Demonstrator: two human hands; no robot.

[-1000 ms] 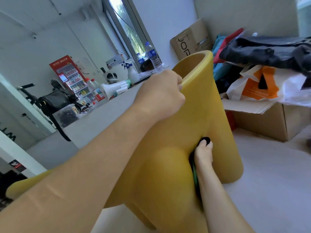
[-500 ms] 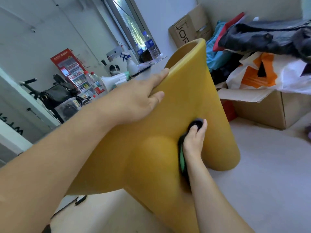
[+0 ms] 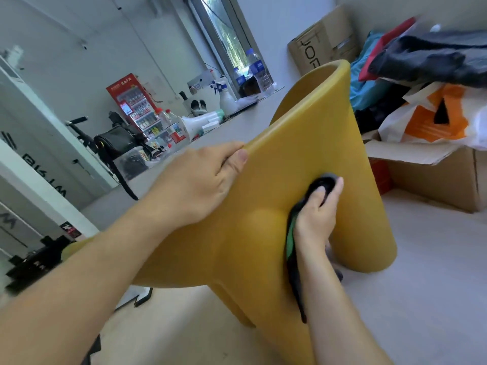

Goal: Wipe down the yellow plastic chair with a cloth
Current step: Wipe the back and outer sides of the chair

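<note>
Head view: yellow chair (image 3: 290, 206) tipped over on the floor (image 3: 434, 272), its outer shell facing the camera, w/ one rounded leg end resting on the floor just right of the right hand.

Left hand (image 3: 200, 180) grips the chair's upper rim: fingers (image 3: 232, 151) curled over the edge, thumb pressed on the near face, so closed on the rim.

Right hand (image 3: 316, 217) sits lower on the shell, below and right of the left fingers. It holds a dark cloth (image 3: 322, 184) pressed flat vs. the plastic; fingers wrapped round the wad, thumb side up. Rest of the cloth, black w/ a green strip, trails down along the forearm, between arm and chair.

Beyond the left fingers: a desk (image 3: 237, 122) w/ a spray bottle (image 3: 226, 98), megaphone (image 3: 195, 125), black bag (image 3: 118, 140). Water bottles (image 3: 257, 72) stand at the window further back. Red vending machine (image 3: 134, 101) by the far wall.

Right of the right fingers: an open cardboard box (image 3: 434, 175) on the floor, piled w/ bags and clothes. Another box (image 3: 321, 46) stands behind the chair's top rim.
</note>
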